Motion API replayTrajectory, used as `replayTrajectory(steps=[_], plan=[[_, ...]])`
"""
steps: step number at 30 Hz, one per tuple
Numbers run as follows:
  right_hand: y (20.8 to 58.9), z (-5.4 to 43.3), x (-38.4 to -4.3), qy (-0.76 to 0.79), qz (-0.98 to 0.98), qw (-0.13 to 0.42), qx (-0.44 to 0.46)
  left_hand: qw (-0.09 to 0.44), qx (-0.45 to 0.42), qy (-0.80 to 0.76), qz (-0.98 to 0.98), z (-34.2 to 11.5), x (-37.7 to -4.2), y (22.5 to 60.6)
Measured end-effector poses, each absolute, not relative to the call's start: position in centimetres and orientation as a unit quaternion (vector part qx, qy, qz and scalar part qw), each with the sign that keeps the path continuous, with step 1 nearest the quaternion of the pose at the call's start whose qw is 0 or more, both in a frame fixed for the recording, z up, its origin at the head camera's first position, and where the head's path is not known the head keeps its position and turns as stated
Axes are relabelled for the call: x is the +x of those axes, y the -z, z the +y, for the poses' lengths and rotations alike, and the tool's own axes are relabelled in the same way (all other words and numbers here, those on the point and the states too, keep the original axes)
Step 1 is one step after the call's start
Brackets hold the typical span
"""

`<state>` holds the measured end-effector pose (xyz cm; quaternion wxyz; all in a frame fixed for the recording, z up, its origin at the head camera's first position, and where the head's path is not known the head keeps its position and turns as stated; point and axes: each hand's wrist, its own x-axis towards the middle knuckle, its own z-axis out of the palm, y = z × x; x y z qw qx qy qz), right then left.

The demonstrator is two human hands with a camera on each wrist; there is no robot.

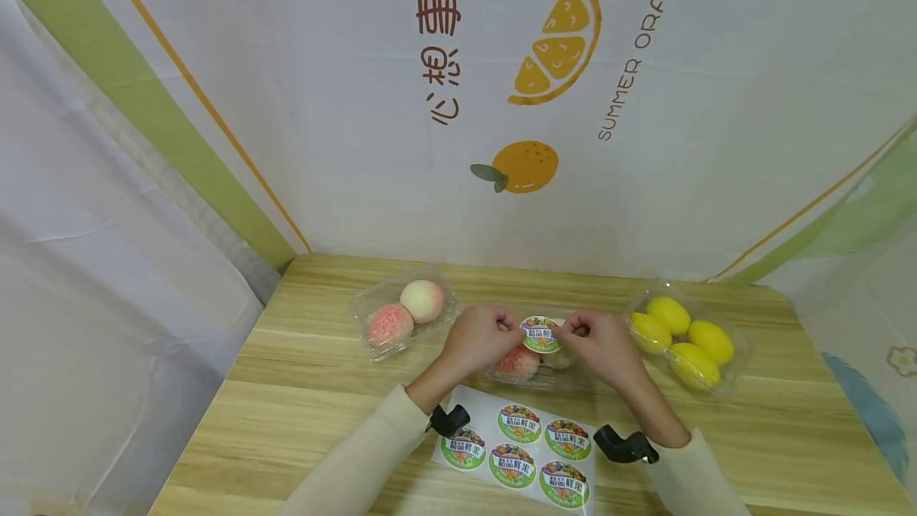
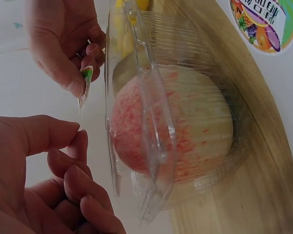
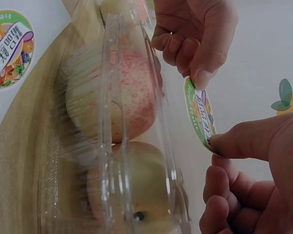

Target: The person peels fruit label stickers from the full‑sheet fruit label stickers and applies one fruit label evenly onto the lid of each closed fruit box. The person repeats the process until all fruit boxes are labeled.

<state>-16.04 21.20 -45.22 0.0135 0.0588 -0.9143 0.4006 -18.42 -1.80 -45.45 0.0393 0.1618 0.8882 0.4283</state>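
Between both hands, above a clear plastic box, a round fruit sticker (image 1: 540, 334) is stretched out by its edges. The left hand (image 1: 478, 338) pinches its left edge between thumb and forefinger. At the opposite edge, the right hand (image 1: 600, 345) pinches it the same way. In the right wrist view the sticker (image 3: 200, 113) is tilted, its printed face partly showing. The closed clear box (image 3: 112, 122) beneath holds two peaches, one of them a red-speckled peach (image 2: 173, 124). The sticker is apart from the lid in both wrist views.
A sheet of round stickers (image 1: 481, 406) lies on the wooden table (image 1: 286, 420) in front of the box. Back left stands another clear box with two peaches (image 1: 406, 315). To the right is a clear box of yellow lemons (image 1: 693, 365). A printed curtain (image 1: 358, 142) hangs behind.
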Motion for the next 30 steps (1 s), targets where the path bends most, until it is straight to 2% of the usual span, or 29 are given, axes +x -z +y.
replayTrajectory(steps=[30], plan=[[45.5,20.97,-16.23,-0.379,-0.923,0.022,0.058,0.036,0.159,-0.393,0.905,-1.67,-18.53,45.82]])
